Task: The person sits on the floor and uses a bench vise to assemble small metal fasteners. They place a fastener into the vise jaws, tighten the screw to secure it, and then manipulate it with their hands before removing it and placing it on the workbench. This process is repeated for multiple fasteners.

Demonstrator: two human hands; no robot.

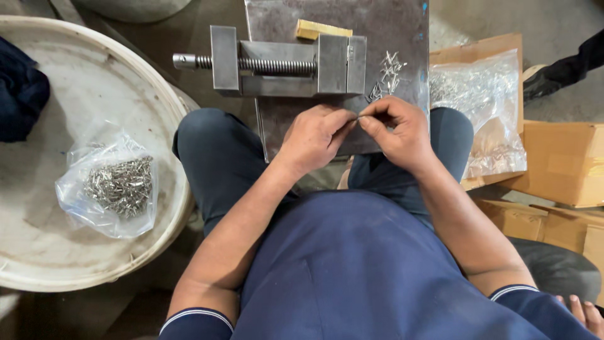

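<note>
A small metal pin (358,117) is pinched between the fingertips of the left hand (314,138) and the right hand (396,132), held just above the steel plate (402,25) near the loose pins (387,75). Being thin, the pin could be dropped into the lap or bent if squeezed unevenly. The plate, bearing a vise (283,63), is set amid cardboard boxes (560,164) and bagged pins (119,186) on a dusty concrete floor.

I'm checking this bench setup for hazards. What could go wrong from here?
The tiny metal piece pinched between the left hand and right hand could slip and drop between the knees. The loose pins lie near the metal plate's edge beside the vise; a nudge may scatter them.
</note>
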